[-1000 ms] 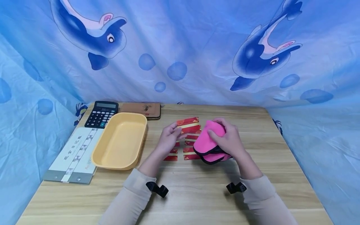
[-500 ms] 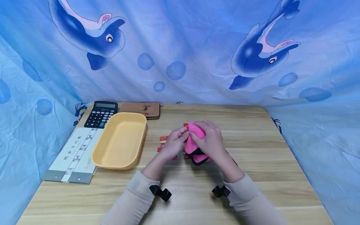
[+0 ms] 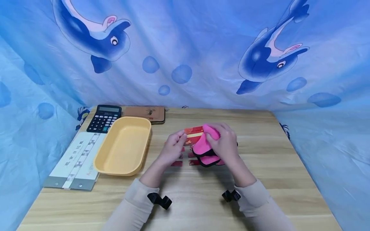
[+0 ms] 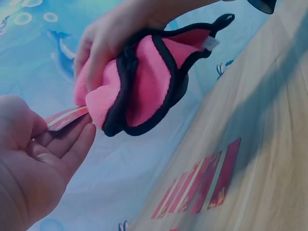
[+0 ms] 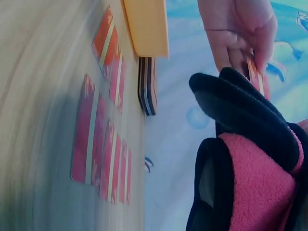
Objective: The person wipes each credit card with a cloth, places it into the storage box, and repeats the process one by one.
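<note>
Between thumb and fingers, my left hand (image 3: 172, 148) pinches a red card with a gold stripe (image 3: 193, 135), lifted off the table. My right hand (image 3: 224, 141) grips a folded pink cloth with black edging (image 3: 202, 146) and presses it against the card's right end. In the left wrist view, the cloth (image 4: 149, 86) covers that end of the card (image 4: 67, 118). Below the hands, several more red cards (image 5: 86, 134) lie in two columns on the table, partly hidden in the head view by the hands and cloth.
A yellow plastic basin (image 3: 122, 146) stands left of the hands. Beside it lie a white and grey account book (image 3: 76, 160) and a black calculator (image 3: 104, 118). A brown wallet (image 3: 144, 113) lies behind the basin. A blue dolphin-printed curtain (image 3: 185, 48) hangs behind the table.
The right hand brought the cloth left onto the held card, covered most of it half a second ago, then drew back slightly right. More of the card shows now.
</note>
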Demonstrator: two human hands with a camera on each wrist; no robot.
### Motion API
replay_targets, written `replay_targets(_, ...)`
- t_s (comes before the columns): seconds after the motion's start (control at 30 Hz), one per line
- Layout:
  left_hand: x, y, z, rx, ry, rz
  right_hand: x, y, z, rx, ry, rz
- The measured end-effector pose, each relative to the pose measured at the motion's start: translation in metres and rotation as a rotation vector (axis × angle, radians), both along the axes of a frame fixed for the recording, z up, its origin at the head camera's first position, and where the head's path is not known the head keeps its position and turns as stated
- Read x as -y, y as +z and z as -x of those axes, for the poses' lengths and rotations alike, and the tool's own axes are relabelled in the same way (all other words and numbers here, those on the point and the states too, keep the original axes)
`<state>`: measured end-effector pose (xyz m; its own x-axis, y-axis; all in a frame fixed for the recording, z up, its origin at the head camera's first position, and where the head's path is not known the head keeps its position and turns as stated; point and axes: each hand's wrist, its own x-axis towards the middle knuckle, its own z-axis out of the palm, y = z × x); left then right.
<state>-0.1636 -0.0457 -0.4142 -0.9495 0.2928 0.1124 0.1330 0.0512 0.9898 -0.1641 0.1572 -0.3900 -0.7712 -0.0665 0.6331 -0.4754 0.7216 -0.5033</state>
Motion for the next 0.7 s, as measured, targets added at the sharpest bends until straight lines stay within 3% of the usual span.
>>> replay_targets(0.17,-0.014,-0.007,-0.001,0.014,-0.036,0.009,0.015,-0.004,-0.009,-0.003,0.058,-0.013)
replay_targets(0.37,-0.024,-0.014,-0.001,-0.014,-0.026,0.008,0.028,-0.005,-0.012,-0.036,0.098,-0.013)
replay_targets(0.5,-0.019,-0.012,-0.001,-0.062,-0.001,0.022,0.017,-0.004,-0.008,-0.051,0.070,-0.031)
replay_targets(0.7,-0.008,-0.009,0.002,-0.090,0.073,0.082,-0.010,-0.005,0.001,-0.026,-0.039,-0.017)
